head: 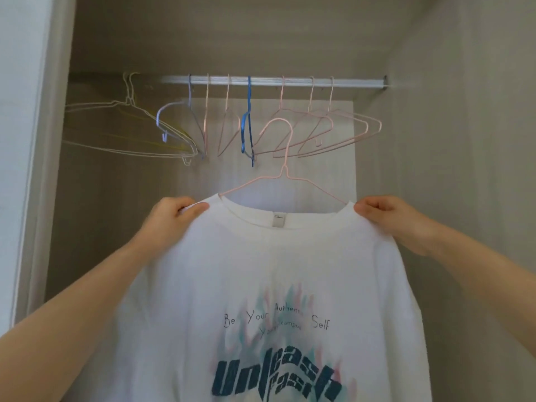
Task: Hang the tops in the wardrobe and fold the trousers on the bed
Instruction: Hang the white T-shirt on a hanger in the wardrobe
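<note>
- Head view: the left grip (174,217) pinched one shoulder of the tee (275,271) and the right grip (387,217) pinched the other, probably to keep the cloth seated on the pink hanger (282,173) inside the collar.
- The tee hung before the open wardrobe, below the rail (290,81), with its hook not yet on.
- Empty hangers (333,132) crowded the rail, so the gap beside the blue one (249,120) looked the likeliest slot.

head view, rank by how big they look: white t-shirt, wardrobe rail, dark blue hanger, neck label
1. white t-shirt, nearest the camera
2. wardrobe rail
3. dark blue hanger, seen edge-on
4. neck label
</note>
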### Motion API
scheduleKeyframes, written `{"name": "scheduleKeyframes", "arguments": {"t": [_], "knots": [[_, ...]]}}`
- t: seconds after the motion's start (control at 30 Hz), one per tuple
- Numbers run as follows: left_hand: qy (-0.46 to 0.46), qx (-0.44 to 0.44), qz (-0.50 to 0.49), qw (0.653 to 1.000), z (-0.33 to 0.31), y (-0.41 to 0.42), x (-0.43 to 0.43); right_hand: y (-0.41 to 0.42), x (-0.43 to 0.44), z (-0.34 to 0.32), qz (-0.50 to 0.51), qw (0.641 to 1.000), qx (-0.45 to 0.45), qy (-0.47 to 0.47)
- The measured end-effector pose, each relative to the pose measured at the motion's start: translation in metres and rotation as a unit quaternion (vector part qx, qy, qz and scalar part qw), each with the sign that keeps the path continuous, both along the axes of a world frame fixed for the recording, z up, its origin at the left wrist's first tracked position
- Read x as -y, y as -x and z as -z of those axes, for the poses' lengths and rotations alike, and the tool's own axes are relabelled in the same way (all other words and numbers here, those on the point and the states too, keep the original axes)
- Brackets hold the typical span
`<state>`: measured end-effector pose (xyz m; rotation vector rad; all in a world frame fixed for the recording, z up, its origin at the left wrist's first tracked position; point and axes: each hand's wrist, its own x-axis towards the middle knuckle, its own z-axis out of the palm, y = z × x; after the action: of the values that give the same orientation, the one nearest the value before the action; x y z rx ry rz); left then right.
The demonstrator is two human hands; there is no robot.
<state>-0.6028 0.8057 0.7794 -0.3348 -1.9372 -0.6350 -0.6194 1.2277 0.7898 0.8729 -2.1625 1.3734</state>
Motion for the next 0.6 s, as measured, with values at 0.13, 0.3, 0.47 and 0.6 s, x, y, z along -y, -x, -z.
{"name": "scheduleKeyframes", "arguments": {"t": [0.13, 0.3, 0.47, 0.6], "knots": [[-0.028, -0.037, -0.043, 0.998, 0.007, 0.011, -0.015, 0.000, -0.009, -0.004, -0.020, 0.999, 0.024, -0.021], [-0.026, -0.017, -0.084, 0.996, 0.021, 0.034, -0.030, -0.007, -0.024, 0.001, -0.086, 0.989, 0.096, -0.080], [-0.041, 0.009, -0.036, 0.998, 0.029, 0.061, -0.052, -0.021, -0.029, 0.005, 0.058, 0.990, -0.033, -0.124], [-0.037, 0.021, -0.010, 0.999, 0.031, 0.083, -0.077, -0.034, -0.026, 0.012, 0.312, 0.872, -0.214, -0.310]]}}
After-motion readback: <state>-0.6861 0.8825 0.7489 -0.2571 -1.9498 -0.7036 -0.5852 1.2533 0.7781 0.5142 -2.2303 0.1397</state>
